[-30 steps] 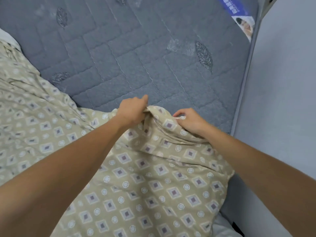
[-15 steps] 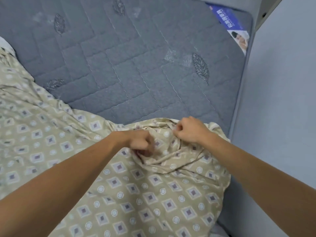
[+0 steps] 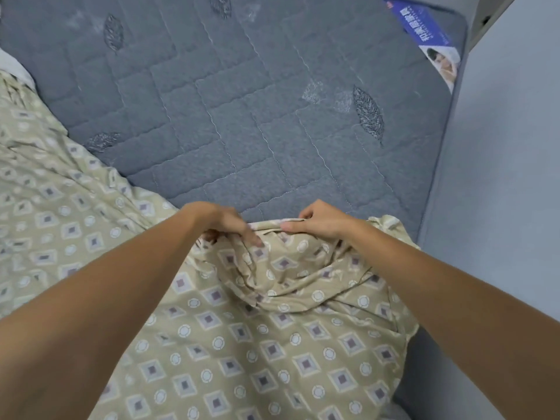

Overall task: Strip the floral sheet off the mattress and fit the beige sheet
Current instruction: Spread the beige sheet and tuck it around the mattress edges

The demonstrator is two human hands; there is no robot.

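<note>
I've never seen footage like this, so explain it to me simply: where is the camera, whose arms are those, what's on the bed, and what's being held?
There is no machine here. A person wears a wide-angle camera on the head, looking forward and down, so the two bare arms entering from the bottom are their own. There is only this one view.

The surface is a grey quilted mattress with stitched leaf shapes, with a blue and white printed label at its far right corner. Covering its near part is a beige cotton sheet printed with squares and circles, bunched up near the hands.

The right hand pinches the sheet's folded edge between thumb and fingers. The left hand rests its fingers in the gathered folds; whether it truly grips them is unclear.
</note>
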